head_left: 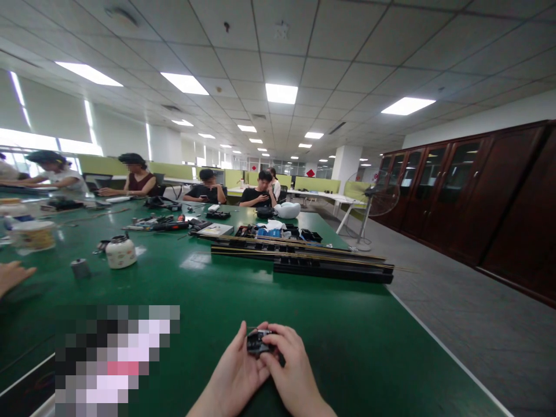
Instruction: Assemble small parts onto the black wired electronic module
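Note:
A small black part with metal-looking bits (256, 343) is held between my two hands, above the green tabletop near its front edge. My left hand (237, 365) cups it from the left, with the thumb upright along its side. From the right, my right hand (292, 356) grips it with bent fingers and thumb. Its exact kind is too small to make out, and the fingers cover its lower right side.
Long black rails (334, 271) with thin brass-coloured rods lie ahead on the green table (208, 295). A white jar (121, 252), a grey cylinder (80, 268) and a tub (35, 236) stand left. Another person's hand (15, 277) reaches in there. A fan (371, 194) stands beyond.

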Demonstrator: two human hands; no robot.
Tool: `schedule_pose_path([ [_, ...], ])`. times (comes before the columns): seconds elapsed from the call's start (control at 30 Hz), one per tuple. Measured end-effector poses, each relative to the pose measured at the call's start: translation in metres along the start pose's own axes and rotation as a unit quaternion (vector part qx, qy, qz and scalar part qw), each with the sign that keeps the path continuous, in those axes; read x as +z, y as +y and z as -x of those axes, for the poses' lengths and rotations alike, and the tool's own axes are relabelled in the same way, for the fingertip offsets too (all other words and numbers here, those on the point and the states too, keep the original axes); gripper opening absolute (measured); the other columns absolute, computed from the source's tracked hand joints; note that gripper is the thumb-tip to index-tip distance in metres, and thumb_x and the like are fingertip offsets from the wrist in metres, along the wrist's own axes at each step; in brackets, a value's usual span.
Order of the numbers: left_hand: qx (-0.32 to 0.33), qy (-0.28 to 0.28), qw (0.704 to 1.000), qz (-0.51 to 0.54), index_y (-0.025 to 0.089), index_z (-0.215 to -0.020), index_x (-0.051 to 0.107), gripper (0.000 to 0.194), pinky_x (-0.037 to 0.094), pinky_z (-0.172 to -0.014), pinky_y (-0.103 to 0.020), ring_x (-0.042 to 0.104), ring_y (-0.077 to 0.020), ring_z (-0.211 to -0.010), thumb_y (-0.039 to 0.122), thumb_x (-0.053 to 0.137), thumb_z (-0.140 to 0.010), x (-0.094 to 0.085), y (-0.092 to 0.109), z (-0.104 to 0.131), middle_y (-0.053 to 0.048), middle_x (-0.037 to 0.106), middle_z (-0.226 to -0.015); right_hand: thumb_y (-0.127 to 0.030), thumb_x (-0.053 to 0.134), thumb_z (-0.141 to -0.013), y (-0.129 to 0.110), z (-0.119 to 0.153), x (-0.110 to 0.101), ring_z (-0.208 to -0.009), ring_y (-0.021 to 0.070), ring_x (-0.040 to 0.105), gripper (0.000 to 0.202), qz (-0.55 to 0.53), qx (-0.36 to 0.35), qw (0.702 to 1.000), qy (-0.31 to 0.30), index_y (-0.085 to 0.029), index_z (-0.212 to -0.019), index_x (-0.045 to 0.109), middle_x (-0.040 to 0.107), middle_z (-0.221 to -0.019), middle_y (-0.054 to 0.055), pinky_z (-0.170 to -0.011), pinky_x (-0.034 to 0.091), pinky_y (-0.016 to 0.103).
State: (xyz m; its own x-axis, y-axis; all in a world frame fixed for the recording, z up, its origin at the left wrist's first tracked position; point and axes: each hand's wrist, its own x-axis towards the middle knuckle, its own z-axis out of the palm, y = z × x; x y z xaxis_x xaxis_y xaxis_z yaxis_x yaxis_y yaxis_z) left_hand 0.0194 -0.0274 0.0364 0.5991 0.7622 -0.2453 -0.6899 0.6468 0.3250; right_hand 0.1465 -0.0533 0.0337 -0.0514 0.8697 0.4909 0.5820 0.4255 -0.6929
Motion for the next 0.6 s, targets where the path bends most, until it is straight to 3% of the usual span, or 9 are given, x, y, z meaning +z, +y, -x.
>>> schedule_pose_path([
  [0.33,0.022,0.022,1.000,-0.005,0.014,-0.087,0.057,0.027,0.047,-0.067,-0.027,0.064,-0.0149,-0.068,0.038,0.044,-0.081,-0.007,0.001,-0.004,-0.006,0.068,-0.075,-0.013,0.056,-0.071,0.006,0.001,0.001,-0.103,0.0205,0.052,0.021,0.014,-0.011,1.000,0.016,-0.024,-0.087,0.063,0.062,-0.104,0.004,-0.091,0.038,0.038],
  [0.6,0.043,0.055,0.997,-0.040,0.016,-0.098,0.050,0.030,0.048,-0.073,-0.034,0.066,-0.0219,-0.076,0.039,0.049,-0.078,-0.011,0.008,-0.005,-0.013,0.067,-0.090,-0.020,0.051,-0.079,0.024,0.002,0.004,-0.098,0.0206,0.055,0.018,0.061,0.001,0.993,0.100,-0.023,-0.094,0.060,0.064,-0.097,0.005,-0.088,0.041,0.038],
])
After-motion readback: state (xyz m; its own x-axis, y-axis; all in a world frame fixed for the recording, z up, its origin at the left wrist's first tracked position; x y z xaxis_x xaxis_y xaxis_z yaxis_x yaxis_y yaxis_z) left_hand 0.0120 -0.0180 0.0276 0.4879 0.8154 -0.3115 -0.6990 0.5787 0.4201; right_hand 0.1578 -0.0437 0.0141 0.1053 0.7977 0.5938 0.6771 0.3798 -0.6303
